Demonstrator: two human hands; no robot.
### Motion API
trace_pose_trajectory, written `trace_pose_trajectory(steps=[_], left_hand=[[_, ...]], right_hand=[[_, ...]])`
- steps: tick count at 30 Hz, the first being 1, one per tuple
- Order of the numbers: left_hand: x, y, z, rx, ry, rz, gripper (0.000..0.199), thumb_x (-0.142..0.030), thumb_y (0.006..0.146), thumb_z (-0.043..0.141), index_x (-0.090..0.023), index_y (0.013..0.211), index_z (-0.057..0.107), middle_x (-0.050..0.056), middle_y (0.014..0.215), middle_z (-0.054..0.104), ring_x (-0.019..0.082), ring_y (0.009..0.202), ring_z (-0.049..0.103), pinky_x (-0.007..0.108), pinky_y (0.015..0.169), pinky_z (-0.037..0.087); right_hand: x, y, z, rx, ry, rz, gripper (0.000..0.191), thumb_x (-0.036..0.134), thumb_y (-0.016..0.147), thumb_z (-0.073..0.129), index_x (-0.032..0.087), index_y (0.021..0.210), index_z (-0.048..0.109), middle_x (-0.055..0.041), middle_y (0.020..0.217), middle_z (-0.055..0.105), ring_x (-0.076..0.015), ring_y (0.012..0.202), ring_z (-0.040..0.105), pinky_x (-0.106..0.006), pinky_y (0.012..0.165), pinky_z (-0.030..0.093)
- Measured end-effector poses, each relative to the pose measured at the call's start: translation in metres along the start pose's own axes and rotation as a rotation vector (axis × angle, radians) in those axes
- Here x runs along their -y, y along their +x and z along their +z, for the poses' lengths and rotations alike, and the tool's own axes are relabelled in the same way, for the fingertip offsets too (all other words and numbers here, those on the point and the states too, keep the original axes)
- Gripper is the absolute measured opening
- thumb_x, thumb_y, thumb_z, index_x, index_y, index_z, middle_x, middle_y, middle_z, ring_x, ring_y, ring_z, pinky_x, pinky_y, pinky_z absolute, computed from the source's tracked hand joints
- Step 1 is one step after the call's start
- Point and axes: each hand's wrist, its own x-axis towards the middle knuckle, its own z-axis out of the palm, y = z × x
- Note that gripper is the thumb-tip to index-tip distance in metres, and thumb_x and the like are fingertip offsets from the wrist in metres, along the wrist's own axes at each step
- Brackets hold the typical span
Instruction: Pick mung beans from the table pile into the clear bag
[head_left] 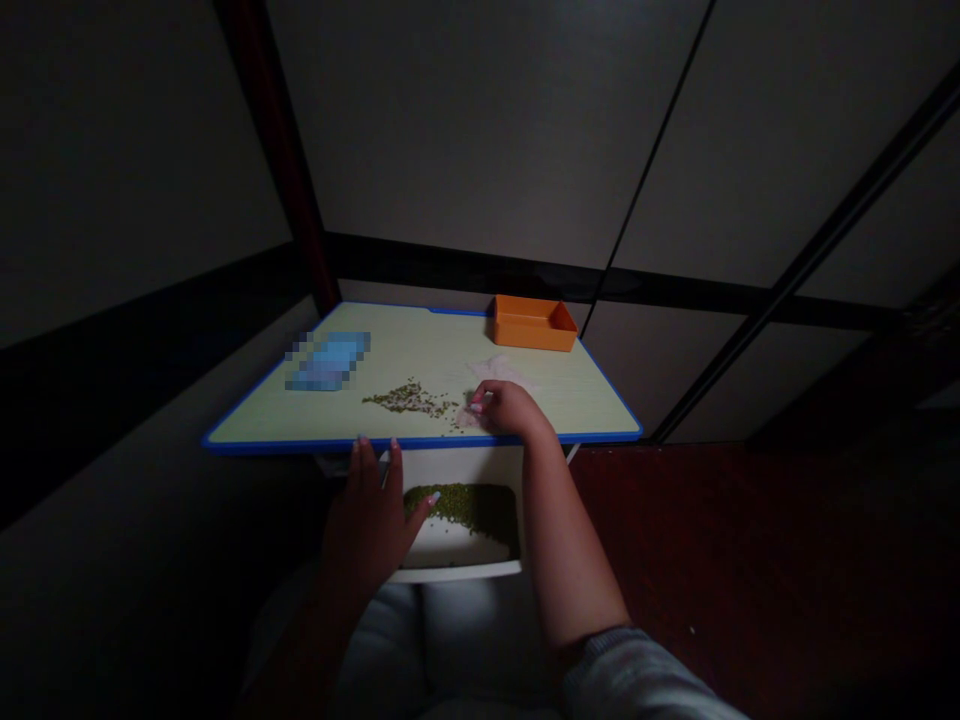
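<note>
My right hand (504, 405) is over the tabletop near its front edge, with thumb and fingertips pinched together. Whatever lies between the fingertips is too small to make out. Under and behind it are patches of pale fine grains (499, 368). Just left of the fingers, small green beans (409, 398) lie scattered, with pale grains among them. My left hand (371, 520) has its fingers spread at the table's front edge, over the left side of a white bin (457, 575). Its thumb reaches over more green beans (472, 505) inside that bin.
An orange open box (534, 330) stands at the back right of the pale, blue-edged table (262, 425). A pixelated blue item (330, 360) lies at the left. Dark panels (480, 130) rise behind the table, and the reddish floor (675, 540) shows at right.
</note>
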Motion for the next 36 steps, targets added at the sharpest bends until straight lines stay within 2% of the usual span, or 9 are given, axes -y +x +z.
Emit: trace_pose_trajectory(steps=[7, 12, 17, 27, 36], left_hand=[[0.0009, 0.0000, 0.0024, 0.014, 0.005, -0.001, 0.079, -0.054, 0.083, 0.046, -0.004, 0.142, 0.029, 0.036, 0.150, 0.016, 0.043, 0.142, 0.016, 0.051, 0.101, 0.040], [0.0000, 0.0006, 0.0019, 0.008, 0.002, -0.013, 0.080, -0.054, 0.081, 0.048, -0.004, 0.141, 0.030, 0.035, 0.150, 0.017, 0.043, 0.142, 0.018, 0.051, 0.101, 0.041], [-0.0001, 0.0004, 0.0019, 0.003, 0.010, -0.011, 0.080, -0.055, 0.082, 0.045, -0.004, 0.141, 0.030, 0.035, 0.150, 0.017, 0.044, 0.142, 0.019, 0.052, 0.099, 0.042], [0.0001, 0.0005, 0.0018, -0.003, 0.001, -0.016, 0.080, -0.056, 0.082, 0.045, -0.006, 0.142, 0.029, 0.034, 0.151, 0.017, 0.043, 0.141, 0.020, 0.052, 0.096, 0.044], [0.0005, 0.0000, 0.0027, -0.002, 0.001, -0.011, 0.081, -0.055, 0.081, 0.047, -0.005, 0.142, 0.029, 0.033, 0.151, 0.017, 0.042, 0.143, 0.017, 0.051, 0.101, 0.040]], right_hand=[[-0.0066, 0.0030, 0.0037, 0.057, 0.148, -0.022, 0.010, 0.017, 0.074, 0.063, 0.018, 0.084, 0.066, 0.0019, 0.065, 0.063, -0.0086, 0.055, 0.051, -0.020, 0.058, 0.039], [-0.0031, 0.0032, 0.0043, -0.027, 0.042, 0.012, 0.010, 0.024, 0.076, 0.066, 0.020, 0.085, 0.066, -0.0004, 0.070, 0.067, -0.0101, 0.059, 0.052, -0.020, 0.060, 0.039], [-0.0011, 0.0030, 0.0034, -0.027, -0.035, 0.012, 0.010, 0.025, 0.076, 0.066, 0.022, 0.085, 0.068, -0.0008, 0.072, 0.067, -0.0118, 0.062, 0.053, -0.021, 0.061, 0.039], [-0.0020, 0.0031, 0.0042, 0.047, 0.044, -0.086, 0.012, 0.018, 0.073, 0.068, 0.020, 0.085, 0.070, 0.0009, 0.073, 0.066, -0.0100, 0.064, 0.053, -0.020, 0.063, 0.039], [-0.0015, 0.0032, 0.0002, -0.007, 0.108, -0.086, 0.011, 0.017, 0.075, 0.065, 0.017, 0.086, 0.067, 0.0013, 0.072, 0.064, -0.0095, 0.062, 0.050, -0.019, 0.060, 0.035]])
